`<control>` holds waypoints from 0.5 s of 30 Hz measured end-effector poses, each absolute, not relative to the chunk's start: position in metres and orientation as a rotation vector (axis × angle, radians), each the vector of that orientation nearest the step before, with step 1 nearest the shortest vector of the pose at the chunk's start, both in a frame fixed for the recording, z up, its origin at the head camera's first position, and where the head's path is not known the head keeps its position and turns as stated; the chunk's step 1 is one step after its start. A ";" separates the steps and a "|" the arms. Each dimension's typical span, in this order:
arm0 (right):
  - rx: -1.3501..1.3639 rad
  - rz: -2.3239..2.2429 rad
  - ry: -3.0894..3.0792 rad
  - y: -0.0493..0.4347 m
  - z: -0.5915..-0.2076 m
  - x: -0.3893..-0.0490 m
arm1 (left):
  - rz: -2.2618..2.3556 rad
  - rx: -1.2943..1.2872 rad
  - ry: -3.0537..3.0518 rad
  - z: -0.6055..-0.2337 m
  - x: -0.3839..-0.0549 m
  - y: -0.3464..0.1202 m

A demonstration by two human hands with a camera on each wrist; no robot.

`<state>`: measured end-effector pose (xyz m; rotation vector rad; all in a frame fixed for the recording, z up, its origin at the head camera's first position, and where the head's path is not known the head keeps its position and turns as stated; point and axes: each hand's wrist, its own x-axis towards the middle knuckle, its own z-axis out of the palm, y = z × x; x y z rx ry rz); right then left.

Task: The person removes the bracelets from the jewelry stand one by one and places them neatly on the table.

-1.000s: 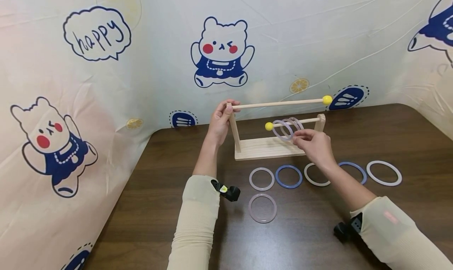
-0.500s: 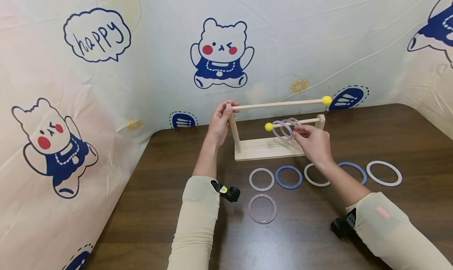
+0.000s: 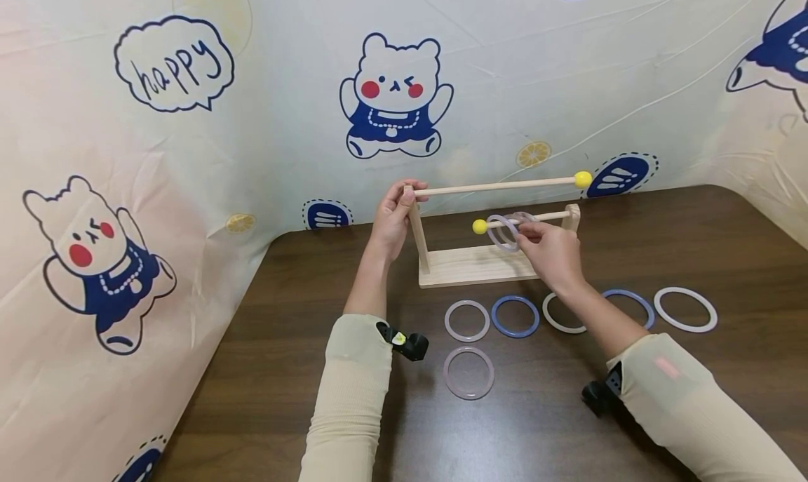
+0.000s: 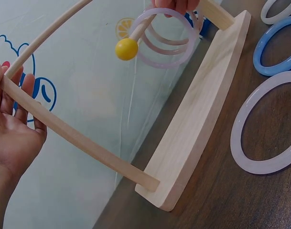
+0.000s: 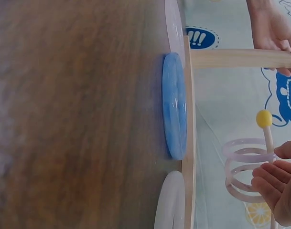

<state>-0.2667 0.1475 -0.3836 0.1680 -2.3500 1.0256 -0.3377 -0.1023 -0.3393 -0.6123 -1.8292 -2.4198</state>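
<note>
A pale wooden stand has two yellow-tipped rods pointing opposite ways. My left hand holds the top of its left upright, thumb in front and fingers behind. On the lower rod, behind its yellow ball, hangs a lilac ring. My right hand pinches this ring at its right edge between thumb and fingers. Farther along the same rod hang pinkish rings, partly hidden by the right hand in the head view. No ring sits on the upper rod.
In front of the stand lie a lilac ring, a blue ring, a white ring, another blue ring partly behind the right forearm, and another white ring. Nearer lies a pinkish ring. A printed cloth hangs behind the table.
My right hand and forearm have shifted slightly left, and the fingers now cover more of the rear rings. The front lilac ring has turned a little. My left hand stays on the upright.
</note>
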 end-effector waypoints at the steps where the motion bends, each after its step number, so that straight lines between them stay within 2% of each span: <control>1: 0.167 1.023 -2.356 0.147 -0.384 -0.268 | -2.420 -0.611 -1.829 -0.339 -0.338 -0.102; 15: 0.146 1.036 -2.396 0.142 -0.381 -0.271 | -2.420 -0.635 -1.806 -0.340 -0.339 -0.102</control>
